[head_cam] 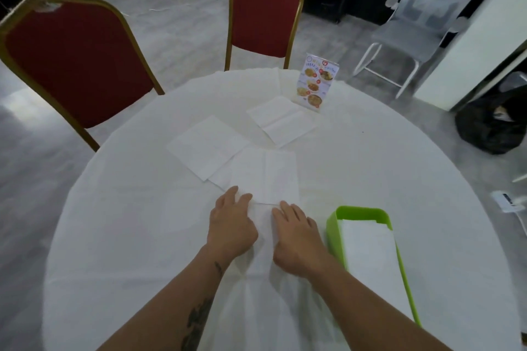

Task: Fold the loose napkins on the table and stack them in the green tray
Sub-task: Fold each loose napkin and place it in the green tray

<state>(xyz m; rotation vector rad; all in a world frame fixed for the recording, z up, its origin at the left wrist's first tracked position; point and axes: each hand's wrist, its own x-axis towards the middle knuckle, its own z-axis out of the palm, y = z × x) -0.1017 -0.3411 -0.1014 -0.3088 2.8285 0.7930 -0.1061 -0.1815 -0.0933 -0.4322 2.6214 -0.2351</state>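
Round table under a white cloth, grey floor around it. Landmark for all positions: the green tray, which sits near the table edge closest to the person, on their right side.

Tray holds a stack of white folded napkins; the stack fills most of the tray floor.

Just left of the tray, both hands lie palm-down on the cloth. Right hand is nearest the tray, fingers extended and flat, nothing clasped. Left hand lies beyond it, farther from the tray, fingers loosely curled, fingertips pressing the near edge of a white napkin. Whether that edge is pinched or only pressed cannot be told.

This napkin lies up and left of the tray, partly folded, a crease running down its middle. A second napkin lies flat farther left, its corner overlapped by the first. A third napkin lies well beyond the tray toward the far side, next to an upright menu card.

Two red chairs with gold frames stand at the far side of the table.
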